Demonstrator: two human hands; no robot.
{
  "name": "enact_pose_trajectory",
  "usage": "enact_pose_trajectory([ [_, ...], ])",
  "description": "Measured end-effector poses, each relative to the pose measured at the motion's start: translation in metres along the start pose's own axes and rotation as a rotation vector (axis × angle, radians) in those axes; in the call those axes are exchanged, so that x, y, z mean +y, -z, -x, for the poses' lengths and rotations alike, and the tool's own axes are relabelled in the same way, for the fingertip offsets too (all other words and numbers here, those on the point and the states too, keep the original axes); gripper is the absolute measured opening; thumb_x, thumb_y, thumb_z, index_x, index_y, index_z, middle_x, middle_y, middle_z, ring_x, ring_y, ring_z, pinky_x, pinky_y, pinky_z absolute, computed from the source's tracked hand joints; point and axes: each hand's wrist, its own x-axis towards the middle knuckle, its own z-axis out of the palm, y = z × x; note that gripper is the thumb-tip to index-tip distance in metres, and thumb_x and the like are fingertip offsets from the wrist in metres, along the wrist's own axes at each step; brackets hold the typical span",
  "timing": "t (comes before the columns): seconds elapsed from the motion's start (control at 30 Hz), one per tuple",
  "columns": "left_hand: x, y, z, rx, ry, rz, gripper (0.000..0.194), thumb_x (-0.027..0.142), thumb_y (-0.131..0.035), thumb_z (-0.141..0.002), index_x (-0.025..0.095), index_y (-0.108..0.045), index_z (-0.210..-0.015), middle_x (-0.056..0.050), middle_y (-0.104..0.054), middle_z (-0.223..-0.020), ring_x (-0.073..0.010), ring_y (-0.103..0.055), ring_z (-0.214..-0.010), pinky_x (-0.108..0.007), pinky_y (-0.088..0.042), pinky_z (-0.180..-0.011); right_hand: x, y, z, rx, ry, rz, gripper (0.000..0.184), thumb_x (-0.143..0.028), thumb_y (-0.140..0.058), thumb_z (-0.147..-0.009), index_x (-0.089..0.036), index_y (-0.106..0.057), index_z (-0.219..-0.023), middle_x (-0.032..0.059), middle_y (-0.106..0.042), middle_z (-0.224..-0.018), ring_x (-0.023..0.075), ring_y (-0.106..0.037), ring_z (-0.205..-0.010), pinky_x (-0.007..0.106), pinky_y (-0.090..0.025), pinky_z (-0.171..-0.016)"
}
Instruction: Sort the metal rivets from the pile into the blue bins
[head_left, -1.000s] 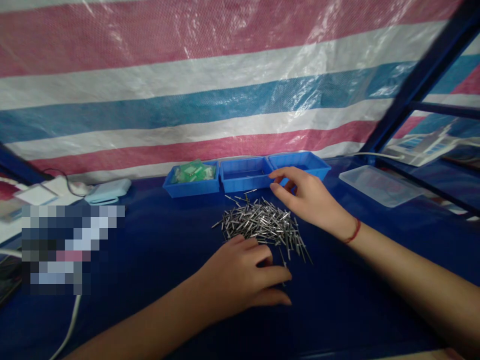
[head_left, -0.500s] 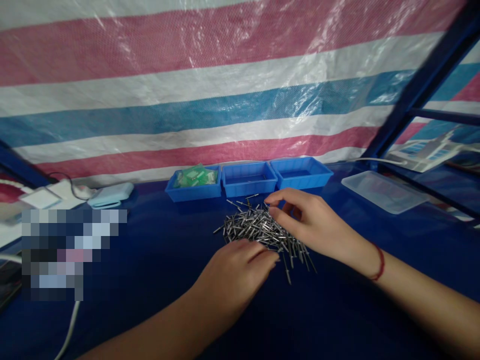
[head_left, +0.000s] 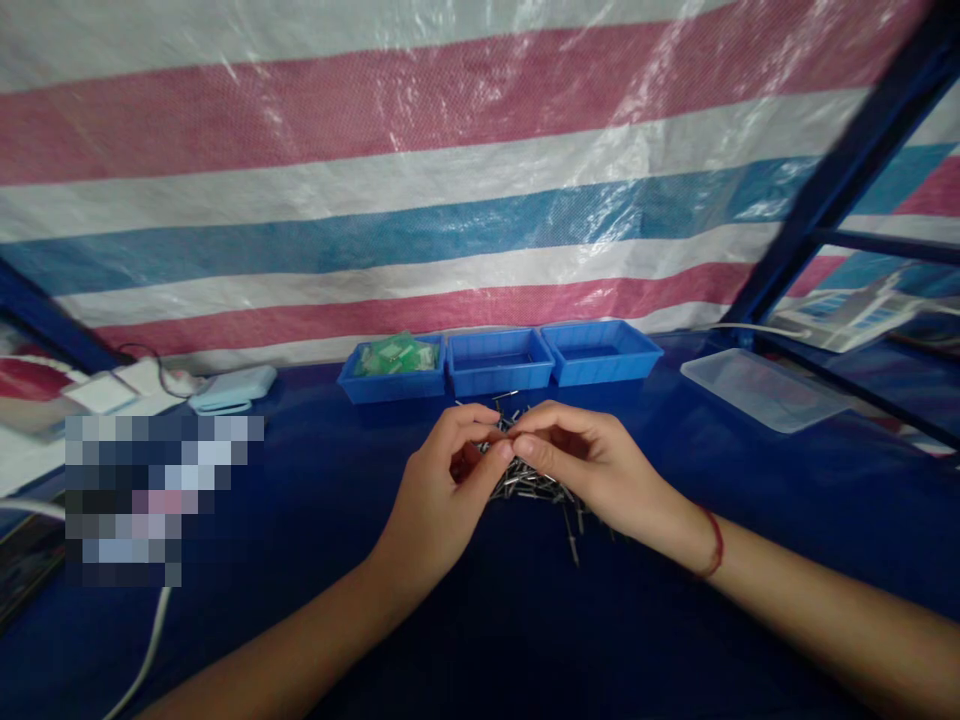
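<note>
A heap of silver pop rivets lies on the dark blue table, partly covered by my hands. Above it, my left hand is closed, thumb and fingers pinched together. My right hand, with a dark red cord on its wrist, pinches as well, its fingertips meeting those of the left. What the fingertips hold, if anything, is too small and hidden to make out. One rivet sticks out from the near side of the heap.
Behind the heap stand three blue bins: the left bin contains green-and-clear plastic packets, beside a middle bin and a right bin. A translucent plastic lid lies right. A white cable runs along the left.
My left hand has risen and turned from palm-down over the near edge of the heap. My right hand has shifted slightly left and down, and the fingertips now meet.
</note>
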Motion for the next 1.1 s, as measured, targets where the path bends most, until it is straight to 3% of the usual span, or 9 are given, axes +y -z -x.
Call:
enact_pose_trajectory([
  [0.2,0.0,0.0,-0.001,-0.119,0.048,0.041,0.02,0.033,-0.055,-0.084,0.018,-0.064,-0.093,0.003,-0.058,-0.065,-0.0094,-0.051,-0.057,-0.02,-0.038,-0.052,-0.001,0.003,-0.001,0.042,0.084,0.021,0.011,-0.025,-0.061,-0.081,-0.02,-0.068,-0.088,0.003,-0.066,-0.086,0.0125,-0.061,-0.076,0.027,-0.049,-0.067],
  [0.37,0.002,0.002,-0.003,-0.014,-0.016,-0.033,0.014,0.029,-0.057,-0.082,0.018,-0.064,-0.086,0.004,-0.056,-0.062,-0.0081,-0.048,-0.052,-0.019,-0.037,-0.049,-0.002,0.004,0.001,0.076,0.162,0.212,0.013,-0.024,-0.057,-0.084,-0.019,-0.067,-0.091,0.0049,-0.064,-0.087,0.015,-0.06,-0.08,0.029,-0.048,-0.067],
  [0.57,0.003,0.004,-0.003,0.116,-0.198,-0.18,0.005,0.022,-0.059,-0.081,0.018,-0.062,-0.083,0.004,-0.06,-0.069,-0.0061,-0.047,-0.051,-0.018,-0.038,-0.05,-0.002,0.004,0.004,0.097,0.281,0.45,0.011,-0.019,-0.056,-0.084,-0.019,-0.065,-0.091,0.0028,-0.06,-0.083,0.0122,-0.056,-0.071,0.027,-0.045,-0.061],
  [0.7,0.005,0.006,0.0,0.125,-0.251,-0.196,0.004,0.022,-0.059,-0.081,0.019,-0.061,-0.081,0.003,-0.06,-0.07,-0.0062,-0.047,-0.051,-0.018,-0.039,-0.051,0.0,0.002,0.004,0.068,0.271,0.443,0.009,-0.02,-0.055,-0.086,-0.018,-0.063,-0.088,0.0022,-0.058,-0.081,0.0118,-0.055,-0.07,0.026,-0.045,-0.06],
  [0.83,0.004,0.008,-0.002,0.09,-0.187,-0.156,0.008,0.026,-0.059,-0.081,0.018,-0.058,-0.083,0.004,-0.058,-0.067,-0.0069,-0.048,-0.052,-0.018,-0.038,-0.049,-0.002,0.003,0.001,-0.022,0.318,0.46,0.012,-0.021,-0.05,-0.089,-0.018,-0.061,-0.088,0.0036,-0.059,-0.086,0.0139,-0.057,-0.08,0.028,-0.046,-0.07],
  [0.9,0.002,0.009,-0.004,0.084,-0.151,-0.124,0.018,0.027,-0.06,-0.08,0.019,-0.055,-0.094,0.003,-0.06,-0.076,-0.0072,-0.049,-0.055,-0.019,-0.039,-0.05,-0.001,0.007,-0.007,0.06,0.351,0.532,0.013,-0.022,-0.048,-0.089,-0.018,-0.061,-0.085,0.0035,-0.06,-0.084,0.0144,-0.057,-0.079,0.029,-0.046,-0.071],
  [1.03,-0.001,0.009,-0.007,0.053,-0.124,-0.135,0.023,0.03,-0.056,-0.083,0.02,-0.051,-0.103,0.001,-0.061,-0.083,-0.0078,-0.05,-0.057,-0.021,-0.04,-0.054,0.013,0.025,-0.038,0.395,0.378,0.806,0.019,-0.027,-0.046,-0.09,-0.017,-0.062,-0.085,0.0055,-0.062,-0.083,0.0162,-0.057,-0.073,0.031,-0.046,-0.07],
  [1.1,-0.001,0.01,-0.008,0.034,-0.128,-0.161,0.019,0.03,-0.053,-0.085,0.02,-0.053,-0.102,0.001,-0.061,-0.08,-0.0081,-0.049,-0.057,-0.021,-0.04,-0.054,0.025,0.036,-0.052,0.393,0.34,1.009,0.023,-0.03,-0.047,-0.089,-0.015,-0.064,-0.09,0.0094,-0.062,-0.088,0.0206,-0.059,-0.08,0.034,-0.047,-0.073],
])
